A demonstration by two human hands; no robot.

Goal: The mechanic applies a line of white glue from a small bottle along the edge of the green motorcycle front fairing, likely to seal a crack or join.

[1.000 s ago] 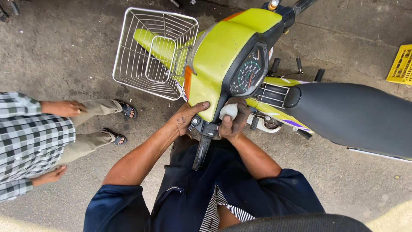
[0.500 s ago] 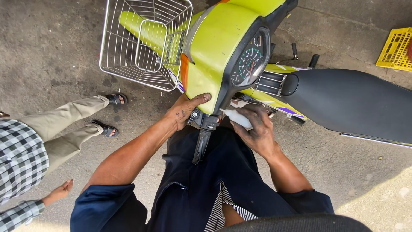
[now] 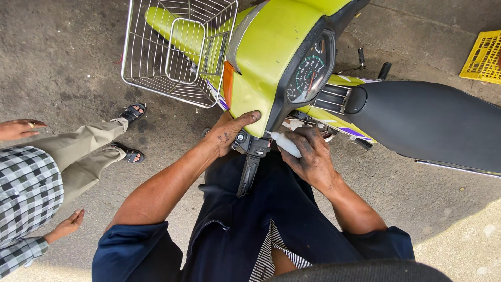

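Against the lower edge of the lime-green headlight cowl (image 3: 271, 57), your left hand (image 3: 232, 133) lies flat, fingers together and the thumb stretched along the smooth plastic rim. Just below it the black handlebar grip (image 3: 248, 175) sticks out toward you, ribbed and tube-shaped, with a small black switch block (image 3: 250, 143) at its root. Your right hand (image 3: 310, 156), dark with grease, is curled around a white tube (image 3: 286, 144); its pointed tip touches the joint where the cowl meets the switch block. Whether the fingers squeeze the tube hard you cannot tell.

Above your right hand sits the round speedometer (image 3: 308, 75), a glassy dial in a black housing. Farther right the matte black seat (image 3: 433, 122) runs to the frame's edge, long and padded. At the scooter's front a wire basket (image 3: 156, 62) of thin shiny rods hangs over the green front mudguard (image 3: 175, 31).

Rough grey concrete (image 3: 62, 57) carries everything. Near the top right corner lies a yellow plastic crate (image 3: 482, 55) with a lattice surface. By the left edge another person stands in a checked shirt (image 3: 26, 193), khaki trousers (image 3: 78, 156) and black sandals (image 3: 130, 112).
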